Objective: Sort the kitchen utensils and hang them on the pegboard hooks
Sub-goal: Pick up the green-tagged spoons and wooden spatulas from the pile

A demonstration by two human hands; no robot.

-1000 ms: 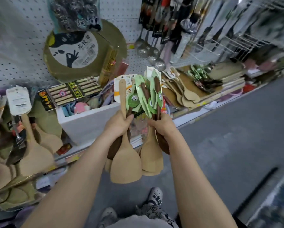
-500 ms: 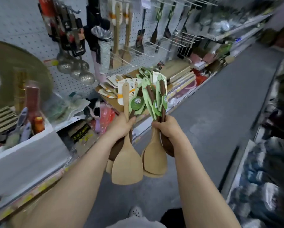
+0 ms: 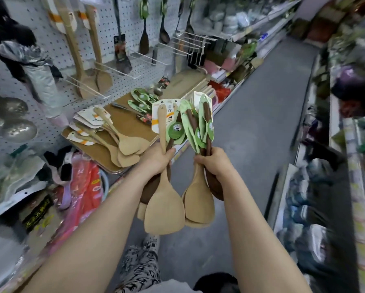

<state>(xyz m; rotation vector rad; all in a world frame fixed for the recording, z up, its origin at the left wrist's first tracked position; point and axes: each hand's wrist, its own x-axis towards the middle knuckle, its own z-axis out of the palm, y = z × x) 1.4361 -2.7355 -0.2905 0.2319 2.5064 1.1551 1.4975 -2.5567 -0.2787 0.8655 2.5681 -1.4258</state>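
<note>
Head view. Left hand (image 3: 156, 163): left fingers (image 3: 170, 152) are wrapped round a bunch of handles. A pale wooden spatula (image 3: 164, 208) is in front and a dark wooden spoon (image 3: 151, 188) behind it. Blades hang below the fingers; a white-orange tag (image 3: 164, 115) sticks up above them.

Right hand (image 3: 214, 166): right fingers (image 3: 200, 160) are curled round a second bunch. Pale spatulas (image 3: 198, 199) and a second dark spoon (image 3: 216, 187) hang below the grip, green tags (image 3: 191, 123) stand above it. The bunches are close side by side.

The pegboard (image 3: 130, 17) is up and left of the left fingers, with hanging spatulas (image 3: 86, 89) on wire hooks (image 3: 114, 69). A loose spatula pile (image 3: 124, 144) lies on a brown board (image 3: 133, 123) on the shelf, just left of the left fingers. Green-tagged spoons (image 3: 141, 100) lie beyond it.
</note>
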